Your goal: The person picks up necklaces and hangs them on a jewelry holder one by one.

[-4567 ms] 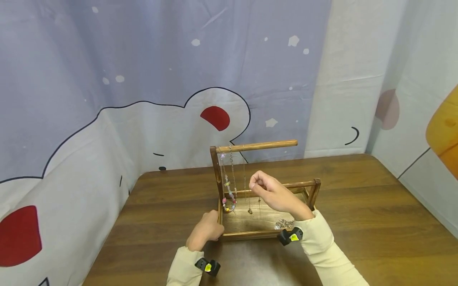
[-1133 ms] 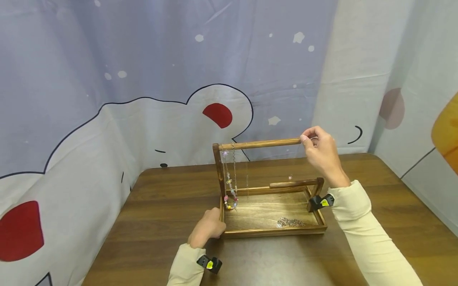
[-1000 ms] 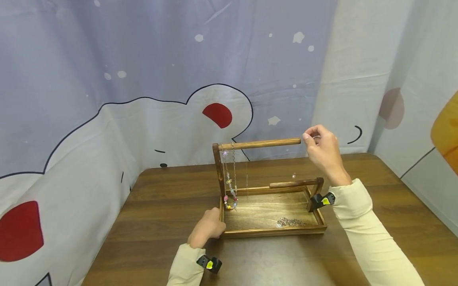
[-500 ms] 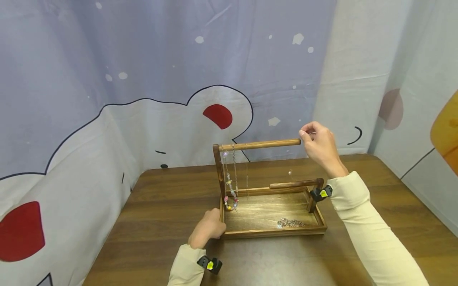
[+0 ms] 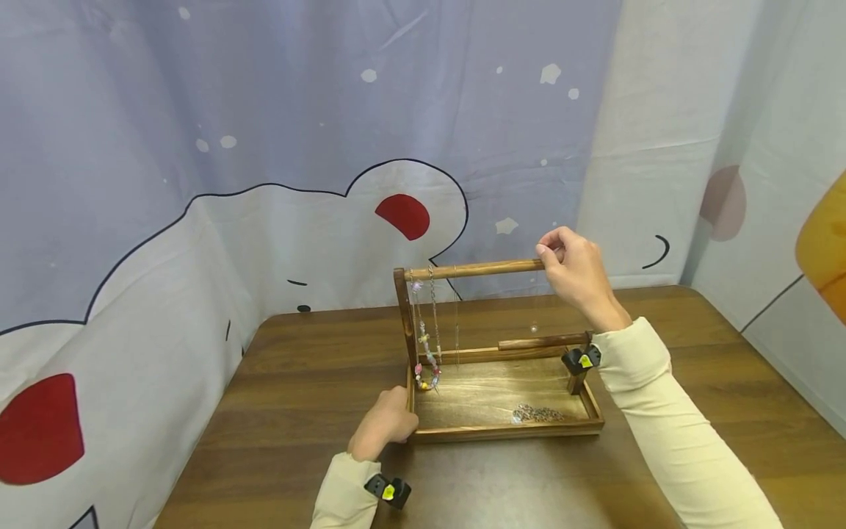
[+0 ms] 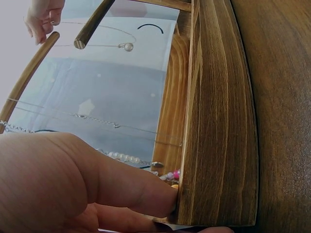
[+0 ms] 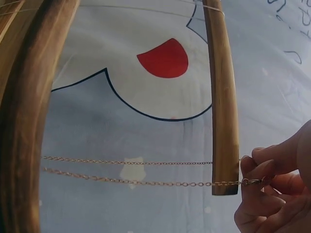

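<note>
My right hand [image 5: 578,272] pinches a fine chain necklace [image 7: 160,183] by its clasp end, right at the free tip of the upper wooden bar [image 5: 489,267]. In the right wrist view, the two strands of chain pass on either side of that bar. A small round pendant [image 6: 128,47] hangs at the bottom of the loop. My left hand [image 5: 383,422] grips the left front corner of the wooden jewelry stand's tray [image 5: 502,435]. From the bar's left part hang a colourful beaded necklace [image 5: 424,338], a silver chain [image 5: 433,308] and a thin necklace [image 5: 457,323].
A lower wooden bar [image 5: 538,342] juts left from the post at the tray's right side. Inside the tray's front right lies a heap of chain [image 5: 538,414]. Behind the brown table [image 5: 297,375] hangs a printed curtain [image 5: 297,110].
The right hand has gone from above the tray up to the bar's right end, then leftward, bringing the necklace loop over the tip. The left hand keeps its grip on the tray.
</note>
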Action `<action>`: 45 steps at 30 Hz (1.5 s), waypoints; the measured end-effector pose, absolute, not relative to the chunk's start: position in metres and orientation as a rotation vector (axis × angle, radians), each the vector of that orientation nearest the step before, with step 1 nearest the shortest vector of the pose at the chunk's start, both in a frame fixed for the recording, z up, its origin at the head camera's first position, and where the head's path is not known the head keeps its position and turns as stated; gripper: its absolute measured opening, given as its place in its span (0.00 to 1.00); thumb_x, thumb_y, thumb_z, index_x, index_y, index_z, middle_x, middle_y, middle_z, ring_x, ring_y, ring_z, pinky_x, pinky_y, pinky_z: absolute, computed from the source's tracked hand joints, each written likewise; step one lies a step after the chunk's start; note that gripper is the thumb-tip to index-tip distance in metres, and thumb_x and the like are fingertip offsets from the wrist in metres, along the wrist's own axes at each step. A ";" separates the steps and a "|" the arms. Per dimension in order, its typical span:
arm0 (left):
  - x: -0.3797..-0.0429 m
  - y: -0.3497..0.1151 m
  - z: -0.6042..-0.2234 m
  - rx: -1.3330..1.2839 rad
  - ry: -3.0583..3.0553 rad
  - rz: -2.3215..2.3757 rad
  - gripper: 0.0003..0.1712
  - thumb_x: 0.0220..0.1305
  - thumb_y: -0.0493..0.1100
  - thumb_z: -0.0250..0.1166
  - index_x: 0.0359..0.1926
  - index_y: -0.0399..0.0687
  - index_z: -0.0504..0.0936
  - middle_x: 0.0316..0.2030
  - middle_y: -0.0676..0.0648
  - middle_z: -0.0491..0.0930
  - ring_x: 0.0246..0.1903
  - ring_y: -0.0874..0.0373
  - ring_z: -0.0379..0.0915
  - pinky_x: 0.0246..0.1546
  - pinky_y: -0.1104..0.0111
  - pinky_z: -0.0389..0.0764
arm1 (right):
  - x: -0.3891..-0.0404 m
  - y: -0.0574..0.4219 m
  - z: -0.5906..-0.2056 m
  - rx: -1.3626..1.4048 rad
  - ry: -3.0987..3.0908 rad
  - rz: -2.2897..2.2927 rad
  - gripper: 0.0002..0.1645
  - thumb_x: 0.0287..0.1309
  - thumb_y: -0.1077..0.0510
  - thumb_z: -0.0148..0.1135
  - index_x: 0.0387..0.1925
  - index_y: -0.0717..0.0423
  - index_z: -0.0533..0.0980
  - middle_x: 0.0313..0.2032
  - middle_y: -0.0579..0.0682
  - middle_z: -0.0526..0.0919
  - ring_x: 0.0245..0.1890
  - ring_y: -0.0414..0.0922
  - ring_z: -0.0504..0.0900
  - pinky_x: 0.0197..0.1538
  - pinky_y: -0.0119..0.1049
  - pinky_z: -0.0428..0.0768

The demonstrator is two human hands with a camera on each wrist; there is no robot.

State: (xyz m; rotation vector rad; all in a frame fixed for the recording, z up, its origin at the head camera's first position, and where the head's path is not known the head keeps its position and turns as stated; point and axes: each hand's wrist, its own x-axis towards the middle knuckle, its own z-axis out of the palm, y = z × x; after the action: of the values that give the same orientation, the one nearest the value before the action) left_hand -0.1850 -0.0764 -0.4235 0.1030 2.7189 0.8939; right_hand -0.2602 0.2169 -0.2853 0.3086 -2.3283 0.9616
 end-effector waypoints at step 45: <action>-0.183 -0.077 -0.425 0.154 2.756 0.910 0.08 0.44 0.28 0.52 0.29 0.33 0.73 0.22 0.41 0.73 0.12 0.57 0.71 0.14 0.68 0.72 | -0.254 0.153 -0.291 0.566 -2.282 1.054 0.03 0.56 0.65 0.55 0.31 0.62 0.74 0.28 0.52 0.77 0.26 0.44 0.74 0.32 0.41 0.75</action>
State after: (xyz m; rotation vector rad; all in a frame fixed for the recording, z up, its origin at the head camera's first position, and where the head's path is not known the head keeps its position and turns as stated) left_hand -0.1835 -0.0770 -0.4248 0.1542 2.7562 0.9097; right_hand -0.2535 0.1527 -0.2910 0.5658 -2.2817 1.0542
